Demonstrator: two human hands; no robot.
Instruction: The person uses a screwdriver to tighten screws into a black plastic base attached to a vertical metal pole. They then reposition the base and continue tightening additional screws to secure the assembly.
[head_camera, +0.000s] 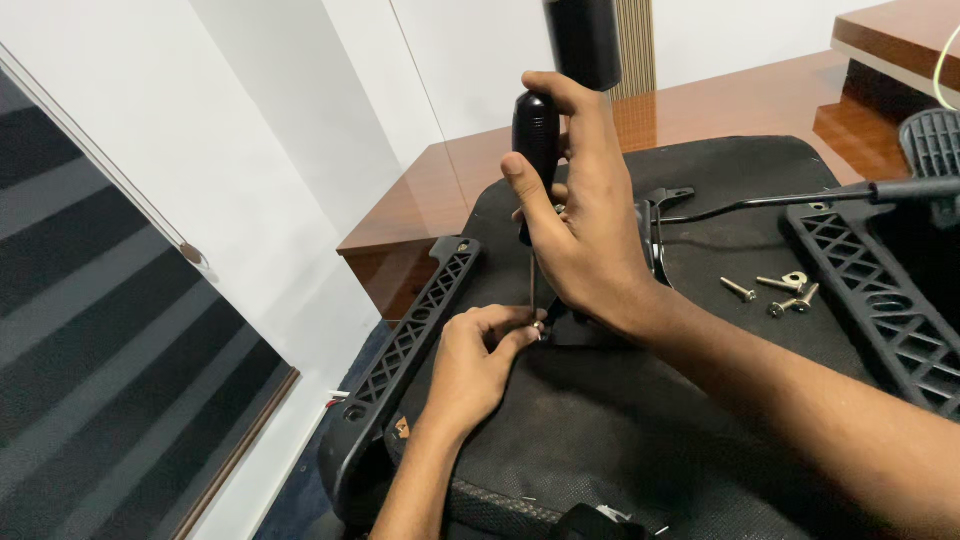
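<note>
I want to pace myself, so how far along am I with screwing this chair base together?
Done: the left armrest and right armrest already sit on the upturned seat. In hand: your right hand drives the screwdriver while left hand fingers steady a screw at its tip. Left: several loose screws lie waiting on the seat.

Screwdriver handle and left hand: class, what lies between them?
The head view shows only the thin metal shaft running from the screwdriver handle, gripped by the right hand, down to the left hand.
</note>
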